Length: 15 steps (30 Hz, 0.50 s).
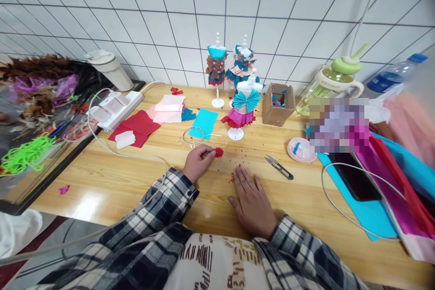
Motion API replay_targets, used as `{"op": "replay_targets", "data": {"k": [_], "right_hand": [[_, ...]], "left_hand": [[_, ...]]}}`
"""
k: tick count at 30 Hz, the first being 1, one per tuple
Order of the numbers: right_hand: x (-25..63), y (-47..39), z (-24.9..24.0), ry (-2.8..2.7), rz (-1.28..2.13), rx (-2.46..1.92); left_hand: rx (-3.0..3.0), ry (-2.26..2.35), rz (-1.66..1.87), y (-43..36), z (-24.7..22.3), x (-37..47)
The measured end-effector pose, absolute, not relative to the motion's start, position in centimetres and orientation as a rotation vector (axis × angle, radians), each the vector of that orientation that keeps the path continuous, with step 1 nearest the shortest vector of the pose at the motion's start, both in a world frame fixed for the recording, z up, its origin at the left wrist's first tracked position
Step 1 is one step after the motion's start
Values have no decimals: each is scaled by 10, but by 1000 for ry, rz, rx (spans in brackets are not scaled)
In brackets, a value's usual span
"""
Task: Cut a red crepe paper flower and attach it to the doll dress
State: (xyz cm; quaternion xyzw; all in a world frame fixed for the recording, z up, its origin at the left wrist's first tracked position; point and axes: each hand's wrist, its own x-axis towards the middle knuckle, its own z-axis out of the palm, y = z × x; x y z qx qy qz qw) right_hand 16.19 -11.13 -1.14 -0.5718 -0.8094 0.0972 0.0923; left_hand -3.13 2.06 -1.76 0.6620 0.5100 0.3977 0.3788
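Observation:
Between thumb and fingers, my left hand (199, 161) pinches a small red paper pompom (218, 152) just above the wooden table. My right hand (251, 197) lies flat on the tabletop, fingers stretched out, its fingertips touching tiny red paper scraps (233, 176). Thread snips (279, 167) rest to the right of that hand. Behind my hands stands a miniature dress form (246, 104) with a turquoise pleated bow and a magenta and red skirt. A metal ring (193, 135) lies beyond my left hand, partly over a turquoise paper sheet (205, 122).
Two more dressed forms (216, 65) stand by the tiled wall, beside a small cardboard box (279, 106). A pink dish (302, 149), a phone (358, 176) and a drink bottle (331, 81) are right. Left are red paper (146, 127), a power strip (120, 111) and its cable.

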Motion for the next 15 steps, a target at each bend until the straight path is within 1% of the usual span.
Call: {"op": "replay_targets", "data": {"k": [4, 8, 12, 15], "right_hand": [[184, -83, -10, -2250, 275, -1598], [205, -19, -11, -2062, 252, -1748], [207, 46, -9, -2137, 269, -1846], [202, 65, -9, -2164, 271, -1846]], "left_hand": [[1626, 1336, 1046, 21, -16, -33], [1624, 1338, 1040, 22, -13, -31], [1629, 1337, 1047, 22, -11, -31], [1635, 1335, 1049, 22, -11, -32]]}}
